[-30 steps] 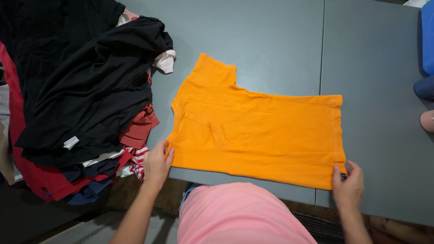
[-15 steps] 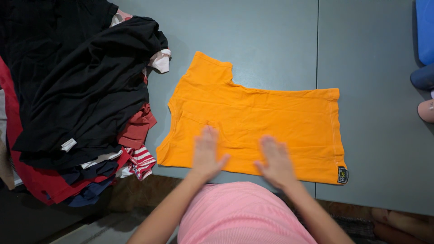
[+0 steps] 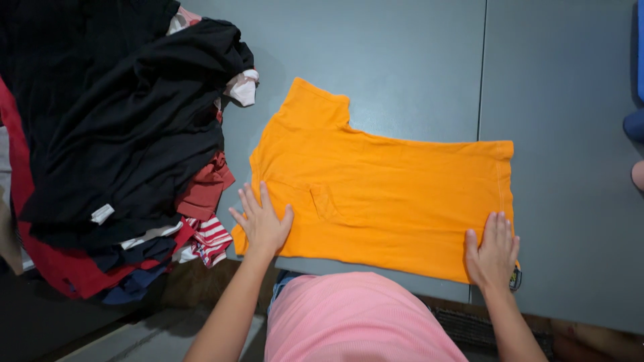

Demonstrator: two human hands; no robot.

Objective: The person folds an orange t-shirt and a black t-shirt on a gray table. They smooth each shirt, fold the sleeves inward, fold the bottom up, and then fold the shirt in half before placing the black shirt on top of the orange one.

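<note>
pressing flat, left hand point(image 3: 261, 224) and right hand point(image 3: 493, 255) lie open (gripping nothing) on the near corners of the orange shirt point(image 3: 389, 191), its length running left-right.

Only two labels here: a small dark rectangular tag point(image 3: 515, 278) at the orange shirt's hem corner, and a little white fabric tag point(image 3: 102, 214) on the black garment.
</note>
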